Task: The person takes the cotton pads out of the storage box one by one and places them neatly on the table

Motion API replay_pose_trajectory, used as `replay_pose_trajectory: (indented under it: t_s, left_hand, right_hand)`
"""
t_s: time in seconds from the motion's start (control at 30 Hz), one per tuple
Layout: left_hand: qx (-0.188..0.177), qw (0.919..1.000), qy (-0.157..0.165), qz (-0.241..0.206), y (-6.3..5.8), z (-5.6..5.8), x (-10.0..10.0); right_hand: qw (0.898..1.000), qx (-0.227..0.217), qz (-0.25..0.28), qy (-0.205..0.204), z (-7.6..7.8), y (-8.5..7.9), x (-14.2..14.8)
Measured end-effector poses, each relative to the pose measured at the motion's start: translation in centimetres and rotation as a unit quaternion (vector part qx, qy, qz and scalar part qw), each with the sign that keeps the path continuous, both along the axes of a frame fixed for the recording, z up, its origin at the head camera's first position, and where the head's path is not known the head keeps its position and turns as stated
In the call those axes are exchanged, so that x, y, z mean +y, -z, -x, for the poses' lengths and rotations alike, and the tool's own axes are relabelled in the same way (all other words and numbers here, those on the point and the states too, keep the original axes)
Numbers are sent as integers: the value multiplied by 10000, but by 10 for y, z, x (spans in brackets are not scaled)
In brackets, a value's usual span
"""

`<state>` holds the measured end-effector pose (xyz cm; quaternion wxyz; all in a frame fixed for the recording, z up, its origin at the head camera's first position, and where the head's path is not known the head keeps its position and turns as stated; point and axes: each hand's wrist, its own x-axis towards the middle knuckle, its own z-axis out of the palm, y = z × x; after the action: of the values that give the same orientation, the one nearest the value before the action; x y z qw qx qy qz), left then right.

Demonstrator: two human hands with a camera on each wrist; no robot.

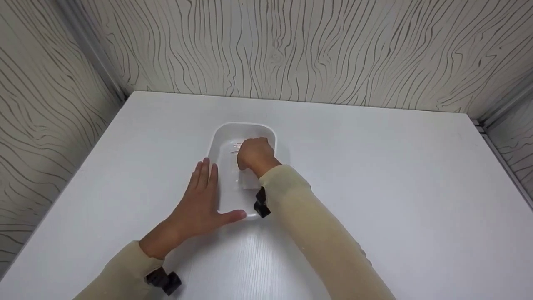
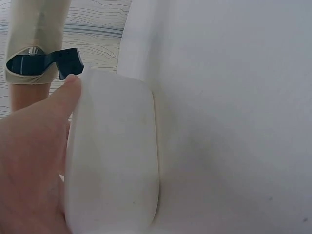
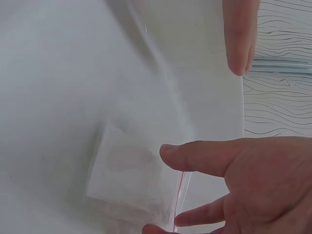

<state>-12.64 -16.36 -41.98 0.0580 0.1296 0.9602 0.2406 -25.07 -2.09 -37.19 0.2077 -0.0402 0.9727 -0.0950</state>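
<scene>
A white rounded plastic tray [image 1: 228, 199] sits on the table. My left hand [image 1: 195, 210] lies along its left side, fingers straight, with the thumb on the near rim. In the left wrist view that thumb touches the top edge of the tray's outer wall [image 2: 114, 151]. Inside the tray, my right hand [image 1: 256, 154] reaches down with bent fingers. The right wrist view shows its thumb and fingertips at opposite edges of a clear zip bag [image 3: 131, 170] with a red seal line, holding it across its width. The lower fingertips are partly cut off.
The white tabletop [image 1: 374, 187] extends widely to the right of the tray. Wood-patterned panels [image 1: 291, 50] stand behind and at the sides. Black wrist mounts [image 1: 164, 281] are strapped on both sleeves.
</scene>
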Motion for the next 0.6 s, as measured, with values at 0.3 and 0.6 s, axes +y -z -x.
replay_pose_trajectory:
  t_s: [0.3, 0.6]
  left_hand:
    - [23, 10000, 7, -10, -1, 0, 0]
    - [1, 10000, -34, -9, 0, 0, 0]
  right_hand:
    - [9991, 69, 399, 155, 1, 2, 1]
    - [9999, -16, -34, -119, 6, 7, 0]
